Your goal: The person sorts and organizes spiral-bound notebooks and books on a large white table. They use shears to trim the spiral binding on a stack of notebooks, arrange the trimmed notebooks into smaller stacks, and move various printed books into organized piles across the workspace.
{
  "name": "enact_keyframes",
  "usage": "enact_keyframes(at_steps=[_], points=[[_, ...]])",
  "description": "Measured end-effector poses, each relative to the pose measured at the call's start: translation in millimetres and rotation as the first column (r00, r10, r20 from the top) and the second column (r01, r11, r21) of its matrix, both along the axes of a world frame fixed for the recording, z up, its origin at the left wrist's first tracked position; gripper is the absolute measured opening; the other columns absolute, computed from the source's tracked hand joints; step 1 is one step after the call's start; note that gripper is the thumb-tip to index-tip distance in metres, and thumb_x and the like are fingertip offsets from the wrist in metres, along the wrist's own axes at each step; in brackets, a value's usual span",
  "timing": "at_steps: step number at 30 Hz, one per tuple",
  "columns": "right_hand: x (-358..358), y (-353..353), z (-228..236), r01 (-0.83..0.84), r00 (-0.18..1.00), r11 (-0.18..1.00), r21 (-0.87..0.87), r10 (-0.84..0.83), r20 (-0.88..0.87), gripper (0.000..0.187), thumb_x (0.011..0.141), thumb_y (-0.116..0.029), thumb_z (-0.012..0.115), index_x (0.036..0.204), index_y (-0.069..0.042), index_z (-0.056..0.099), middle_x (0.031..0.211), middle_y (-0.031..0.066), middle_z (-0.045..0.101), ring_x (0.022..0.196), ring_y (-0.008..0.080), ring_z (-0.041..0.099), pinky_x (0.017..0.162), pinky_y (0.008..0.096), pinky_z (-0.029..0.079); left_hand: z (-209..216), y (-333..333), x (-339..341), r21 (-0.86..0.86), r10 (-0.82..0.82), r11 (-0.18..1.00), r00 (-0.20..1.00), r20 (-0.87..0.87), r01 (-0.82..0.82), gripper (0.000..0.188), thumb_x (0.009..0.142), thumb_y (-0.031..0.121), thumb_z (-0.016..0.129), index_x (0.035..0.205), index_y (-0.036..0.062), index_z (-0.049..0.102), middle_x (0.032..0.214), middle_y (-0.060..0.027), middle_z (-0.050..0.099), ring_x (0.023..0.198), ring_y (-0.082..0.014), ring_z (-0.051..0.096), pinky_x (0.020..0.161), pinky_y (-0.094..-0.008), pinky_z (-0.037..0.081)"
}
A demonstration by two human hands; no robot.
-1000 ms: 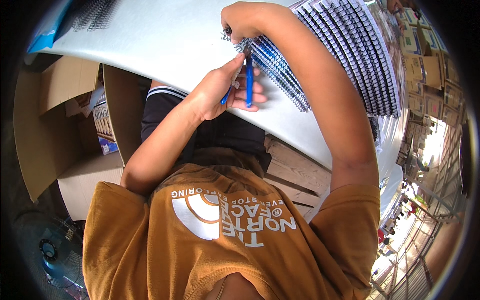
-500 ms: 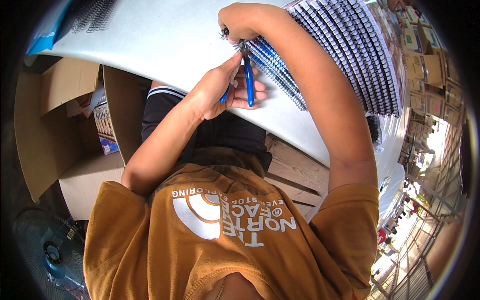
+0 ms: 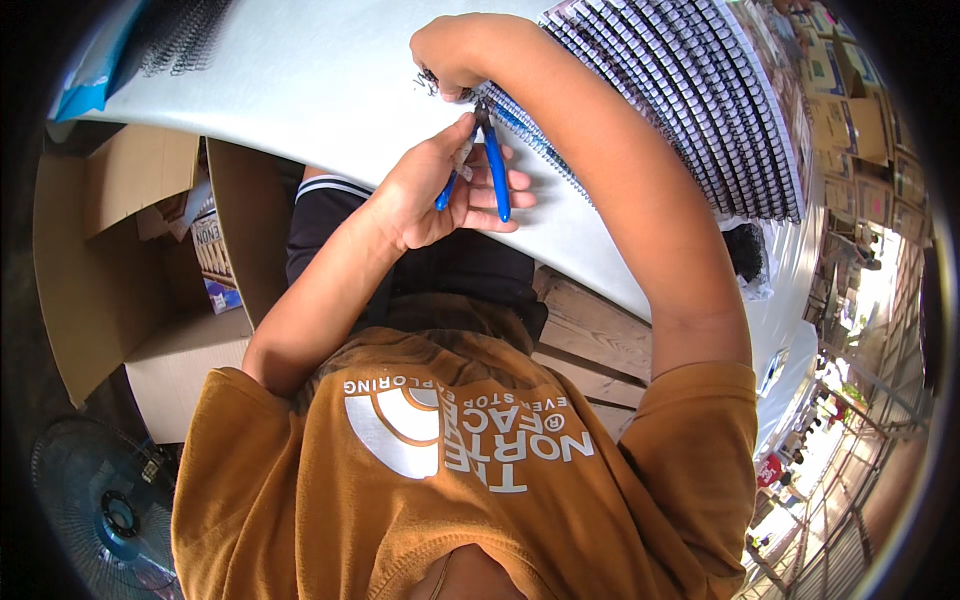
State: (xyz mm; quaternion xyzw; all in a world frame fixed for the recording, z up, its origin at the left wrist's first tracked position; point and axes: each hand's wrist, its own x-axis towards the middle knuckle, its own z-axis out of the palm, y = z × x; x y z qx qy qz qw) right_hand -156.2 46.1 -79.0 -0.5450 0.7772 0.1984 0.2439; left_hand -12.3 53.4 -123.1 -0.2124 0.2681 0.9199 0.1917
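Blue-handled pliers (image 3: 498, 175) lie in the left hand (image 3: 422, 195), jaws forward.

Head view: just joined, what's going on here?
The person's left hand loosely holds blue-handled pliers, handles spread, tip up near the right hand. That hand curls over dark wire ends, its fingers mostly hidden. Rows of coil bindings lie to the right on the white table. Whether the pliers touch wire isn't clear.
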Motion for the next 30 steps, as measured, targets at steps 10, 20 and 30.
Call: enact_keyframes(at_steps=[10, 20, 30], points=[[-0.1, 12.8, 2.0, -0.002, 1.0, 0.993, -0.117, -0.001, -0.03, 0.023, 0.068, 0.0, 0.068, 0.09, -0.002, 0.07, 0.092, 0.0159, 0.067, 0.083, 0.029, 0.067, 0.067, 0.0409, 0.053, 21.1, 12.1, -2.8, -0.058, 0.079, 0.996, 0.988, 0.134, -0.072, 0.042, 0.098, 0.042, 0.026, 0.099, 0.0065, 0.049, 0.073, -0.0024, 0.045, 0.057, -0.0126, 0.039, 0.05, -0.0263, 0.039], [13.9, 29.9, 35.1, -0.081, 0.995, 0.829, -0.554, 0.035, -0.093, 0.018, 0.074, -0.002, 0.06, 0.091, -0.003, 0.065, 0.09, 0.0165, 0.066, 0.084, 0.0295, 0.066, 0.068, 0.0406, 0.051, 3.5, 2.9, 5.0, -0.004, -0.042, 0.999, 0.999, -0.025, 0.042, 0.052, 0.097, 0.045, 0.024, 0.108, 0.0009, 0.049, 0.097, -0.0182, 0.061, 0.094, -0.03, 0.063, 0.08, -0.0432, 0.054], [81.6, 225.4, 75.6, 0.597, 0.799, -0.04, -0.801, -0.058, 0.598, 0.021, 0.081, -0.007, 0.065, 0.1, -0.003, 0.058, 0.084, 0.008, 0.064, 0.076, 0.0153, 0.062, 0.063, 0.0267, 0.047, 27.0, -32.6, -10.7, -0.893, -0.595, -0.451, 0.745, 0.301, 0.001, 0.05, 0.099, 0.039, 0.027, 0.107, -0.0005, 0.057, 0.087, -0.0205, 0.059, 0.081, -0.0297, 0.062, 0.071, -0.0452, 0.051]])
